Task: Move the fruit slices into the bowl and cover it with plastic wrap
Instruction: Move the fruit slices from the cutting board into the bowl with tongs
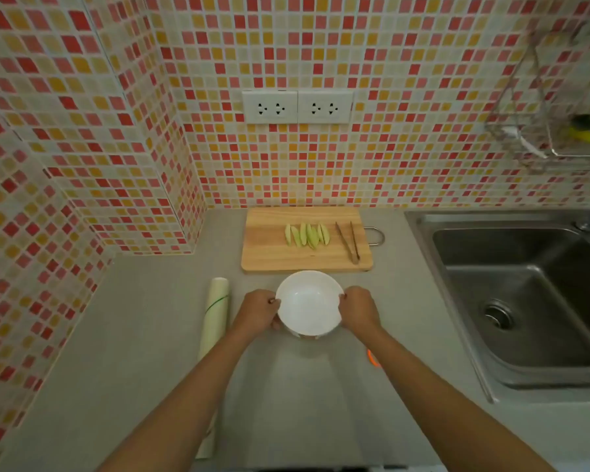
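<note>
Both hands on the bowl (309, 303). Left hand (258, 313) grips its left rim, right hand (358, 311) grips its right rim, fingers curled round the edge on each side. Bowl is white, empty, sitting on or just above the grey counter (150, 335); I cannot tell which from here.

Fruit slices (306, 235) lie on the wooden cutting board (269, 247), straight ahead of the bowl toward the tiled wall, none moved yet. A fanned row of pale green wedges, each long axis running away from me, the row itself running left to right. The near edge of the board is just beyond the bowl's far rim.

Tongs (348, 241) lie on the same board, right of the slices, long axis also away from me, joined end nearer me as far as I can judge. They sit on the right hand's side, so I judge the right hand the nearer one to take them, with the left staying to steady the bowl.

Plastic wrap roll (215, 315) lies left of the bowl, lengthwise toward me, just beside the left forearm; that hand is nearer for the cover step.

Sink (511, 301) off to the right, well apart.
</note>
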`<state>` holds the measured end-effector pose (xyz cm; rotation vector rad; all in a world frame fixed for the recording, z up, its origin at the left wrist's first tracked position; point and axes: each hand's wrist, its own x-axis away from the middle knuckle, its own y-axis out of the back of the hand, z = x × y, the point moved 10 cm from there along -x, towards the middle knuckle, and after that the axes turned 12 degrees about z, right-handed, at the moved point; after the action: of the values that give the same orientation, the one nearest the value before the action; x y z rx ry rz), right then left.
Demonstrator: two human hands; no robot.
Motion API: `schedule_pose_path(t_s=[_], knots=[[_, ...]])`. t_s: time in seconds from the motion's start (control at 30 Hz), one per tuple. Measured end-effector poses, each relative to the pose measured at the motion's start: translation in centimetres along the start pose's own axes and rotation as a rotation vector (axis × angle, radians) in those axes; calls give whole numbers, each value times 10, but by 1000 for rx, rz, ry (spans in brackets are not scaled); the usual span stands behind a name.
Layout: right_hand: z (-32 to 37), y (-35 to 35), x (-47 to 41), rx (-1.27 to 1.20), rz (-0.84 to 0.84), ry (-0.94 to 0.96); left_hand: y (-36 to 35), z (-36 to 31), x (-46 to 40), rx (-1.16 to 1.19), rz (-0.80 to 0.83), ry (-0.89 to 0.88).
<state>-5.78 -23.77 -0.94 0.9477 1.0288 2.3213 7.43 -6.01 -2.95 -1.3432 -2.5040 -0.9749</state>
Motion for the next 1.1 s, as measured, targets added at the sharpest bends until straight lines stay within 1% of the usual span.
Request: schedule_pose_path(t_s=[0.1, 0.17, 0.4, 0.5, 0.57, 0.63, 0.77, 0.83, 0.97, 1.1], knots=[[0, 4, -11, -70, 3, -7, 11, -3, -12, 6, -30, -5], [4, 8, -18, -82, 11, -15, 16, -9, -19, 34, -34, -15], [2, 9, -40, -162, 23, -18, 20, -13, -35, 4, -33, -40], [0, 7, -45, -180, 25, -21, 22, -12, -37, 12, -56, -40], [-2, 7, -47, -141, 35, -27, 23, -10, -39, 2, -65, -30], [-2, 12, -50, -50, 27, -33, 23, -8, -39, 14, -76, -30], [8, 54, -75, 69, -135, -36, 21, -4, -37, 43, -99, -38], [16, 70, -95, 111, -177, -37, 21, -3, -36, 47, -110, -47], [26, 70, -128, 252, -110, -88, 20, 0, -37, 60, -122, -50], [26, 59, -145, 304, -52, -149, 19, 4, -39, 53, -120, -46]])
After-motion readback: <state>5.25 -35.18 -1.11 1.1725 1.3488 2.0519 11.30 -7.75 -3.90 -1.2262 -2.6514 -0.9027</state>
